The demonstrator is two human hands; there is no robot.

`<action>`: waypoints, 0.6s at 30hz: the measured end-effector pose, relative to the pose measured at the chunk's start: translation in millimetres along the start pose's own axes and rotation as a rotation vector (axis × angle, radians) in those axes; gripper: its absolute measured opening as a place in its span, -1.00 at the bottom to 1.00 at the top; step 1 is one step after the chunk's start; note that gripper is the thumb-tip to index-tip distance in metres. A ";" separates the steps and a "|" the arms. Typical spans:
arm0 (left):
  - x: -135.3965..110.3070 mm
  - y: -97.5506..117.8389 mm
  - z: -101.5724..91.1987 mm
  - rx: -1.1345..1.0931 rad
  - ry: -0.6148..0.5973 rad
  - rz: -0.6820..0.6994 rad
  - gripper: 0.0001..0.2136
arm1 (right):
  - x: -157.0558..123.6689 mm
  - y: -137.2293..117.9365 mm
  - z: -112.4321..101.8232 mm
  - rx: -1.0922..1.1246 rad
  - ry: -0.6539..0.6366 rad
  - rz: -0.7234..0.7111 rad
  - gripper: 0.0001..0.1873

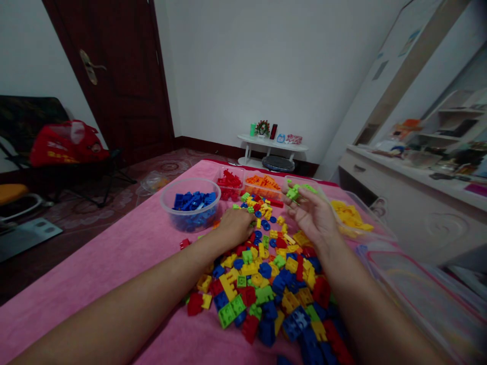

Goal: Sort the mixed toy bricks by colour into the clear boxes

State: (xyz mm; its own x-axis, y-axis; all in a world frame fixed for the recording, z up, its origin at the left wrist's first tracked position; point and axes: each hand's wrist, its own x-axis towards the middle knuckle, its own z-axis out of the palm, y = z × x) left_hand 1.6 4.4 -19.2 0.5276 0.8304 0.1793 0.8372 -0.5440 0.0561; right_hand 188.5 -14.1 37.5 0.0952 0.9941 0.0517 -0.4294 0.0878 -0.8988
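Note:
My left hand [236, 226] reaches into the far left part of a pile of mixed building bricks [262, 268], its fingers curled down among the pieces. Whatever it grips, if anything, is hidden beneath it. At the front of a clear container with green bricks, my right hand [317, 219] is raised, palm turned inward. A green building brick [292, 192] shows at its fingertips and looks held there. Red, yellow, blue and green bricks, with small blue wheel-like rounds, lie between my forearms.
Behind the pile stand a round tub [169, 210] of blue bricks, a box [239, 177] of red ones and a box [262, 193] of orange ones. Yellow pieces [350, 215] lie in a container at right. A clear red-edged lid [414, 289] lies nearer, on the pink cloth's [152, 258] right side.

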 end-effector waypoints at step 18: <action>-3.3 -4.1 -34.8 -0.476 0.506 0.046 -0.78 | -1.2 34.1 4.6 -0.150 -0.007 0.313 -0.75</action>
State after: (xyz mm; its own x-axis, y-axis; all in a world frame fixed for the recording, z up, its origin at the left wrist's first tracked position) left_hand -8.6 -0.3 14.2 0.3321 0.7096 0.6214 0.6003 -0.6672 0.4411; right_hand 169.6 -12.1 8.8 -0.0271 0.9718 -0.2341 -0.2997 -0.2313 -0.9255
